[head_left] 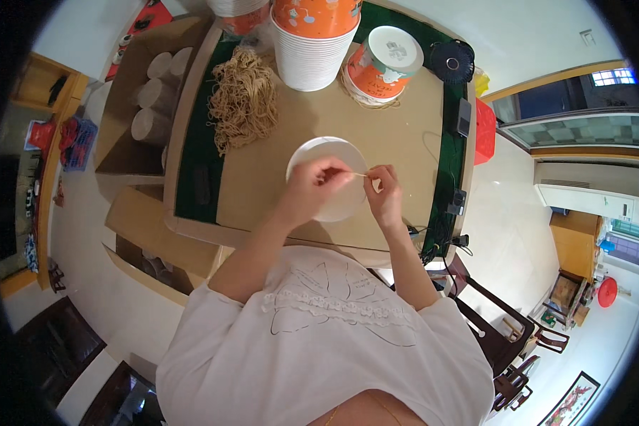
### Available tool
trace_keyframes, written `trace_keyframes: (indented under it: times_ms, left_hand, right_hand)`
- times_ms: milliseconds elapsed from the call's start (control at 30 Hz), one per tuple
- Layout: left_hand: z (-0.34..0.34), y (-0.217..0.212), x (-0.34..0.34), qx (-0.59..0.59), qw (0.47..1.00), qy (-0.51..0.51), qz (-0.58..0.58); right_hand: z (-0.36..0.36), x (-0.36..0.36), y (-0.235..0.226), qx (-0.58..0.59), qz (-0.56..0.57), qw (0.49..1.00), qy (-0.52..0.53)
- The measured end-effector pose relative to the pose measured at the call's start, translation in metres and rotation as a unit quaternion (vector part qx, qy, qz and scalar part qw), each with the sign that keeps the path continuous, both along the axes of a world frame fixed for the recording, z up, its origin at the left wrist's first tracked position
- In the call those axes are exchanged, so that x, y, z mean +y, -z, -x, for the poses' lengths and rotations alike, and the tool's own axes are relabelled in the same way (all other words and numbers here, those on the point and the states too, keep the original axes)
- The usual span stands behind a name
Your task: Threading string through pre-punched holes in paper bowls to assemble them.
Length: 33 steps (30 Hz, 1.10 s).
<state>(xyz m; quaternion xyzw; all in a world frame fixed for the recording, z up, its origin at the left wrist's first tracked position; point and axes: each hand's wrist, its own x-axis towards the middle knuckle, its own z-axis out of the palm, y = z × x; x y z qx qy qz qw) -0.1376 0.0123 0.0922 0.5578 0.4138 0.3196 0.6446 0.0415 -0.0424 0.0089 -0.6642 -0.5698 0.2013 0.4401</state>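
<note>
Your white-sleeved forearms rise from the lower edge to the middle of the frame, where both hands meet over a white paper bowl (326, 153) lying on the counter (405, 135). Your left hand (318, 183) pinches one end of a thin tan cord (360, 175) between thumb and fingertips, and your right hand (383, 195) closes on the other end just beside it, so the short run of cord is stretched between the two grips, right over the bowl's right rim. Whether the cord already passes through the rim is too small to tell. By the look of it you are fitting a cord handle to the bowl; the next move calls for a steady pinch and fine aim at the rim. Outward, a loose heap of the same cords (243, 99) lies in the upper left of the counter. At the top stand a tall stack of white and orange bowls (311, 42) and a tilted one (383, 64) to its right. Cardboard boxes (138, 99) sit at the left edge.
</note>
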Motion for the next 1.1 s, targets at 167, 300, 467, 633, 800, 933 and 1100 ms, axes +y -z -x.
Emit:
trace_keyframes:
  times_ms: [167,300,467,633,800,933,1100]
  left_hand:
    - [0.047,0.024,0.028,0.253,0.928,-0.092,-0.257]
    - [0.084,0.072,0.044,0.248,0.959,-0.014,0.14]
    - [0.095,0.098,0.033,0.076,0.983,0.107,0.131]
    - [0.097,0.101,0.032,0.067,0.974,0.161,0.143]
    - [0.102,0.116,0.027,0.01,0.979,0.139,0.146]
    - [0.092,0.128,0.029,0.084,0.983,0.115,0.114]
    - [0.064,0.143,0.019,0.006,0.967,0.026,0.252]
  right_hand:
    - [-0.002,0.005,-0.002,-0.008,-0.03,0.999,0.017]
    - [-0.001,0.01,0.01,0.049,0.036,0.998,0.011]
    - [0.003,0.008,0.024,0.163,0.046,0.984,0.05]
    - [-0.004,0.006,0.041,0.353,0.12,0.922,0.099]
    - [-0.004,0.004,0.032,0.373,0.205,0.901,0.079]
    - [-0.009,0.004,0.03,0.318,0.228,0.92,0.013]
    - [-0.012,0.01,0.047,0.292,0.295,0.909,0.043]
